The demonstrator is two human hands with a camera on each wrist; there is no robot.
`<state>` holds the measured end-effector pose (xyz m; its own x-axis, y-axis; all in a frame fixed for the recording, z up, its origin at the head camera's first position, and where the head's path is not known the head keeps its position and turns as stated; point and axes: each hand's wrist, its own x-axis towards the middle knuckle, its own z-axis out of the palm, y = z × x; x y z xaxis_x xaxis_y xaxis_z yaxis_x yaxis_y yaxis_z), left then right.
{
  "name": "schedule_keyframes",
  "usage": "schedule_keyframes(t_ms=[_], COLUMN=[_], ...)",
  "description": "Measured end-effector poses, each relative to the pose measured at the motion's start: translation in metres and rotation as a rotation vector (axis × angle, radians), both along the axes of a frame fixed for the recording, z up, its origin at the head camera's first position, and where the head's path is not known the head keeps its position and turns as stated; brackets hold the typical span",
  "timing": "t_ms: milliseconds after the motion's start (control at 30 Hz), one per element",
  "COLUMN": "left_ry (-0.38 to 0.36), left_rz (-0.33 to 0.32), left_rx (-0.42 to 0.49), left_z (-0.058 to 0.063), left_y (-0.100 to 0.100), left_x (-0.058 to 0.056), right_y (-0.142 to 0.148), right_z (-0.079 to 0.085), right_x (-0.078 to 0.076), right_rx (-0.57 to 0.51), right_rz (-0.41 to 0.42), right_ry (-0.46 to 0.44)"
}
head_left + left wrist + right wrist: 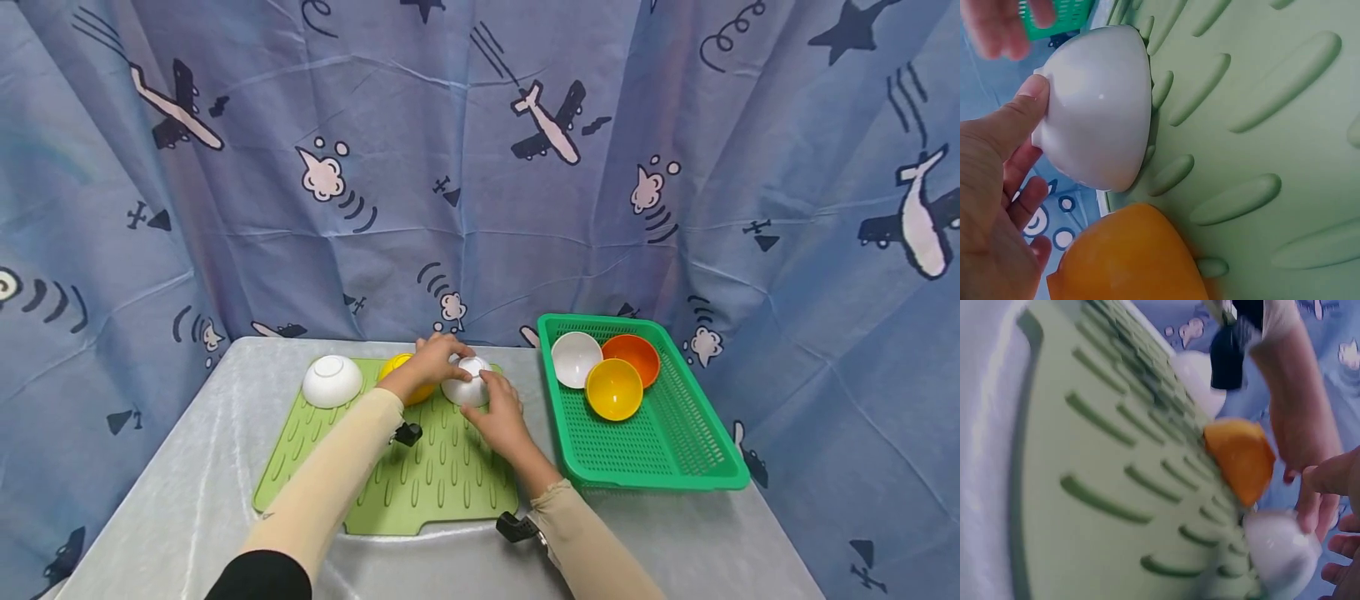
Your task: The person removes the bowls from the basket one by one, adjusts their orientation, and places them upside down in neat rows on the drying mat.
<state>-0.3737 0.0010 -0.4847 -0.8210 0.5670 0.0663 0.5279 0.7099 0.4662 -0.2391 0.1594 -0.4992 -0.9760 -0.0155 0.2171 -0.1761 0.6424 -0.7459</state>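
An upside-down white bowl [459, 393] rests at the back right of the green drying mat [390, 517]. My left hand [433, 365] pinches its foot between thumb and fingers; the left wrist view shows the thumb on the foot of that white bowl [1097, 112]. On the right side of the bowl is my right hand [501, 417], fingers spread and loosely bent, apart from the bowl in the left wrist view. A yellow bowl [1129, 259], also upside down, stands beside it, partly hidden by my left hand in the head view. Another overturned white bowl [332, 383] occupies the mat's back left.
To the right stands a green basket [558, 417] with a white bowl [576, 358], an orange bowl [637, 357] and a yellow bowl [615, 390], all facing up. A blue patterned curtain [420, 183] hangs behind the grey-covered table [187, 467].
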Motion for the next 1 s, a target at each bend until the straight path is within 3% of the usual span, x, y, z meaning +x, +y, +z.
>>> schedule_keyframes(t_ms=[233,500,733,1000], left_ry=[-0.007,-0.02,-0.04,-0.079], left_rz=[0.003,0.008,0.027,0.022], left_rx=[0.005,0.009,0.04,0.065], left_z=[0.002,0.002,0.004,0.001], left_y=[-0.002,-0.001,-0.003,-0.005], left_x=[0.003,0.004,0.006,0.003], right_y=[0.002,0.041,0.091,0.152], right_z=[0.037,0.088,0.119,0.129], right_x=[0.024,0.04,0.035,0.017], right_rx=[0.024,0.116,0.213,0.285], right_rz=[0.143,0.309,0.34,0.405], right_ry=[-0.003,0.022,0.036,0.038])
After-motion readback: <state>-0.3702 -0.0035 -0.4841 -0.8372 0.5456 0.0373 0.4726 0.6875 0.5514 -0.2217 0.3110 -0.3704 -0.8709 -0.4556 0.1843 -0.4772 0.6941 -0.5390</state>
